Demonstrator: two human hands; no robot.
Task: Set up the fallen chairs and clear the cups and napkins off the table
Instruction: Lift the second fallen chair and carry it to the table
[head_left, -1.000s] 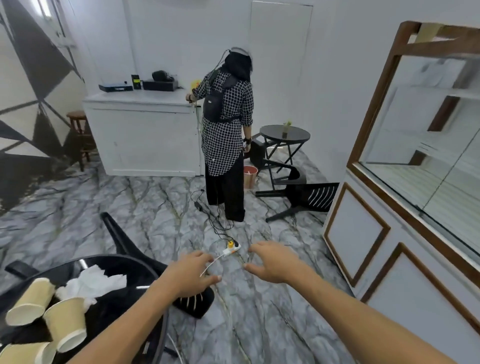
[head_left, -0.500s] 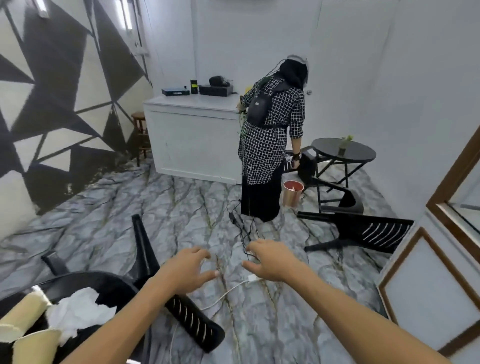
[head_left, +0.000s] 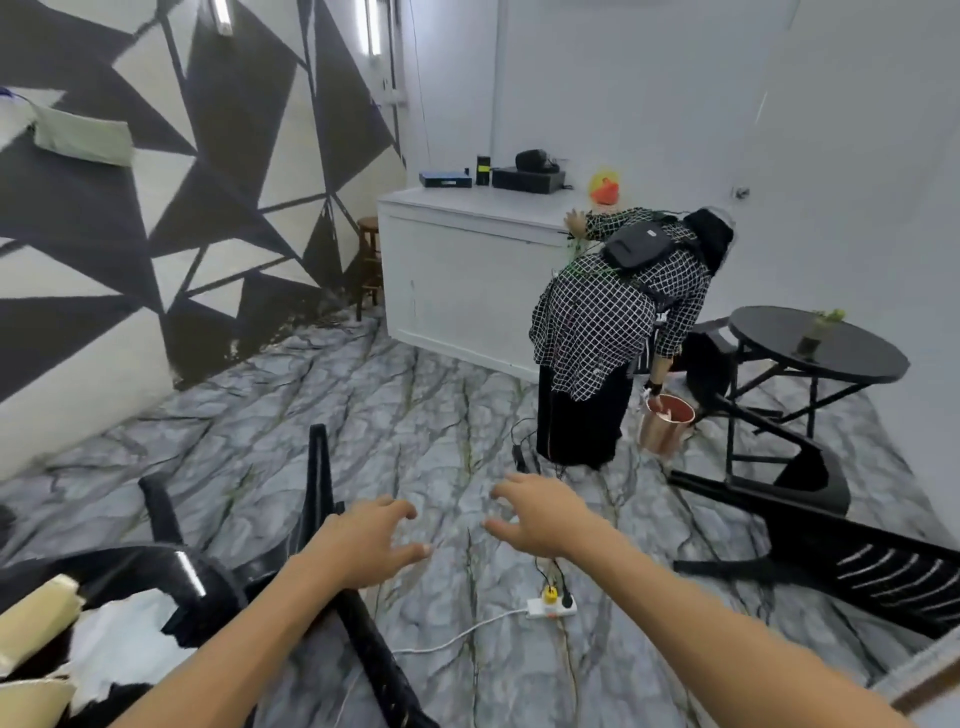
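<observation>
A black chair (head_left: 322, 519) lies tipped over on the marble floor just left of my arms, legs pointing away. My left hand (head_left: 363, 540) hovers above it with loosely spread fingers, holding nothing. My right hand (head_left: 540, 514) reaches forward beside it, also empty. At the bottom left, the black round table (head_left: 171, 566) carries paper cups (head_left: 31, 618) and a crumpled white napkin (head_left: 114, 634). Another black chair (head_left: 852, 561) lies on its side at the right, and a further fallen chair (head_left: 789, 457) rests behind it.
A person in a checked shirt (head_left: 613, 332) bends over a copper bin (head_left: 665, 423) by a second round table (head_left: 815, 343). A white power strip (head_left: 550, 605) with cables lies on the floor. A white counter (head_left: 467, 260) stands at the back.
My view has swung left and nearer the floor. Both hands have stretched further forward over the fallen chair. The person at the back has bent down to the bin.
</observation>
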